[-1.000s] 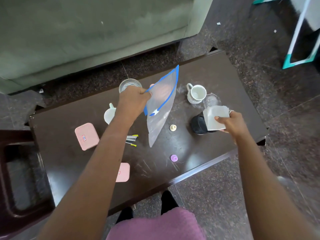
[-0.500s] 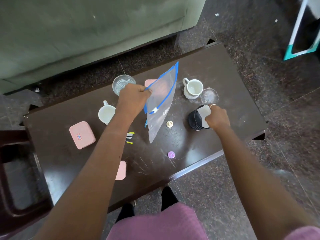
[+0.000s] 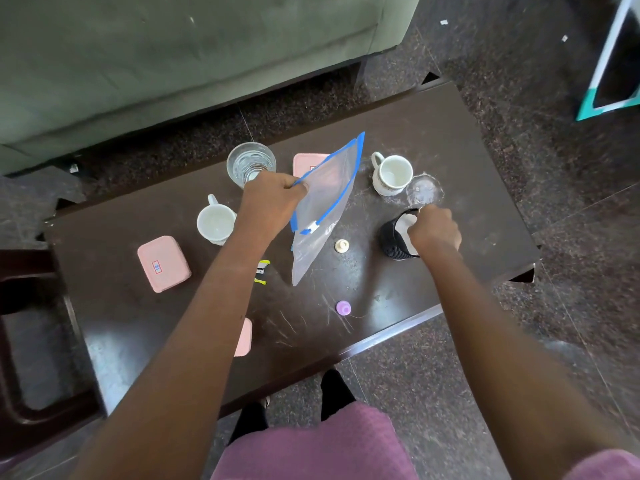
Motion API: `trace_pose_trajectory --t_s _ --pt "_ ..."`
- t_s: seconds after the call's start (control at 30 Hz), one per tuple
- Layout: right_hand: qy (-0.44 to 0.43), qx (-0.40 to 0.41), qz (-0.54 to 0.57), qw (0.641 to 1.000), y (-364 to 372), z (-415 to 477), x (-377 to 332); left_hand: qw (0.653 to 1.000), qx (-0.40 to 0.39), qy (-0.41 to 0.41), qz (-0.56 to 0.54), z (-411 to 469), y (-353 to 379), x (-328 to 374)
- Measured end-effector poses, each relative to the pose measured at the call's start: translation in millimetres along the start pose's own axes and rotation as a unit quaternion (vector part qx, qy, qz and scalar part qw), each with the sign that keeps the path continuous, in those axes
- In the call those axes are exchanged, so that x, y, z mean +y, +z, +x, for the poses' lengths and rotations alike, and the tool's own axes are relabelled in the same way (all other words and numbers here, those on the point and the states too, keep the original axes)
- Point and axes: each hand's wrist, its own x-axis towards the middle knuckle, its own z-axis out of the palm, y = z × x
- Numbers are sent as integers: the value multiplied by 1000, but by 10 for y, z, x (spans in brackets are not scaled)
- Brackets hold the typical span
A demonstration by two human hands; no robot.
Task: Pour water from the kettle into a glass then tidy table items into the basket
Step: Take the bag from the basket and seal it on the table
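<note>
My left hand holds a clear zip bag with a blue seal, lifted above the dark wooden table. My right hand is closed on a white folded piece and pushes it into the black mesh basket at the table's right. A glass of water stands at the back, just beyond my left hand. No kettle is in view.
On the table: two white mugs, a clear lid, pink boxes, a cream cap, a purple cap, yellow-and-black clips. A green sofa lies beyond, a dark chair at left.
My right hand has brought the white piece down from above the basket and pressed it inside. The left hand keeps the zip bag raised, almost unmoved.
</note>
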Motion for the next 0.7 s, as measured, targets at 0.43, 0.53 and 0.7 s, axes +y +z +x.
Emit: trace_pose_trajectory --t_s 0.43,0.53,0.7 --pt "-11 85 26 996 -217 -161 -153 1000 -31 4 3 16 -103 -89" --pt "-111 122 195 967 -453 -306 -396 999 -34 8 -2 22 -126 -129" --pt "-477 -14 218 851 -661 -641 -835 999 -34 4 7 42 -197 -196"
